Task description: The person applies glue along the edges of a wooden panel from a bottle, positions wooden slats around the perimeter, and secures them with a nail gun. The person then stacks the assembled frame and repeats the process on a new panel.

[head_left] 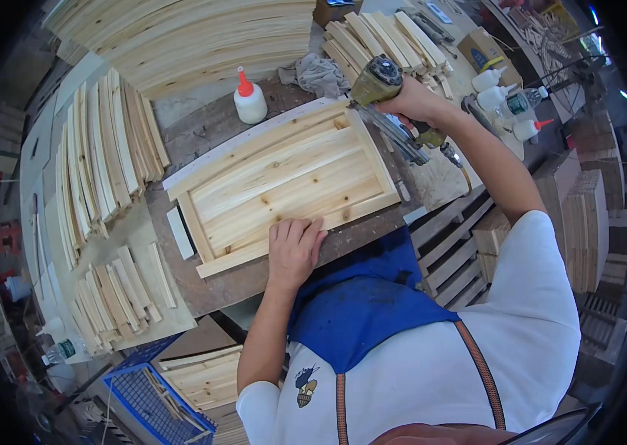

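Observation:
A framed wooden panel (284,185) lies on the brown work board (239,291), its planks bordered by pale strips. My left hand (295,248) rests on the panel's near rail, fingers lying on the wood and holding nothing. My right hand (411,102) is wrapped round the handle of a green and black nail gun (378,78). The gun's nose is at the panel's far right corner; whether it touches the wood cannot be made out. Beyond the panel's far edge stands a white glue bottle (250,104) with a red cap.
Curved wooden strips (106,152) are stacked at the left, with short strips (114,297) below them. More strips (387,41) and a grey rag (315,74) lie at the back. Several bottles (495,96) stand at the right. A blue crate (135,393) is at the lower left.

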A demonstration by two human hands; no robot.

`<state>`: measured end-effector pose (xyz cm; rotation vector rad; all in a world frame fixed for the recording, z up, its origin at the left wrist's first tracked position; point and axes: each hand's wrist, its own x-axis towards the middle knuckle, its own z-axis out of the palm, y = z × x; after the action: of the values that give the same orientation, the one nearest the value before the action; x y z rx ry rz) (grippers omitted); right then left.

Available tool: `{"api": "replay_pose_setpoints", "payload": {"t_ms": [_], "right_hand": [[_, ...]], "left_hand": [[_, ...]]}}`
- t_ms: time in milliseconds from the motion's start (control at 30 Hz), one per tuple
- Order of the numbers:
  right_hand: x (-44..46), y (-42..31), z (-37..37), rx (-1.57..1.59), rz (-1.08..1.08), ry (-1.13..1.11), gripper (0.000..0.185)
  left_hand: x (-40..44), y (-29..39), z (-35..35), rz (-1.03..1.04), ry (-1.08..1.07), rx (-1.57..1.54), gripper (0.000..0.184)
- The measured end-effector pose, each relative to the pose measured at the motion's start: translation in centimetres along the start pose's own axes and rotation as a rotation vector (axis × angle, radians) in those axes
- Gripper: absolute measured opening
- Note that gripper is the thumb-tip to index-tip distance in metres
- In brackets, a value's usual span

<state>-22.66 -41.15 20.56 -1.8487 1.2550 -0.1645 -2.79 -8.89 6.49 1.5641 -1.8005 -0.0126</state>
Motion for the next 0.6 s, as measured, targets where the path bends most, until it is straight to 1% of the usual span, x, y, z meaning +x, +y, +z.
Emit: {"api": "replay_pose_setpoints", "payload": {"t_ms": [267,400,600], "right_hand": [[1.0,-0.4,0.2,-0.073,0.072,-0.024,0.019],[0.6,-1.0,0.4,-0.118,0.044,-0.001,0.018],[-0.7,-1.0,0.0,-0.045,0.035,0.009,0.015]], "left_hand": [[0.0,-0.3,0.1,0.006,-0.001,-0.034,0.031],[0.0,-0.3,-0.1,0.007,-0.003,-0.042,0.032],[0.1,-0.4,-0.1,0.005,0.012,-0.044,0.032]]}}
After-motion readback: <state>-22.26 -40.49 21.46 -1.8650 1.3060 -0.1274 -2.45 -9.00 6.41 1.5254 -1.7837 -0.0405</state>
